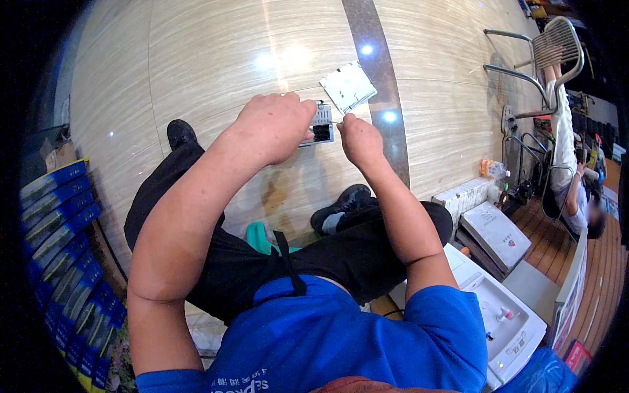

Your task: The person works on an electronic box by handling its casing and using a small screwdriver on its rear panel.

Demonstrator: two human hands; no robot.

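A small grey metal box (pixel 322 134) with a slotted face and a dark opening sits low over the floor between my hands. My left hand (pixel 275 128) is closed around its left side, with the thumb near the dark opening. On the box's right, my right hand (pixel 362 141) has its fingers pinched on a thin rod-like piece (pixel 336 122) that points at the box; its exact kind is too small to tell. Just beyond my hands, a flat white metal plate (pixel 348 86) with holes and a row of slots along one edge lies on the floor.
My shoes (pixel 182 134) flank the work, and a green stool (pixel 261 237) shows beneath me. Blue-and-yellow packages (pixel 62 223) line the left. At right are a plastic bottle (pixel 493 168), a white appliance (pixel 504 321), a metal chair (pixel 557 52) and a seated person (pixel 565 137).
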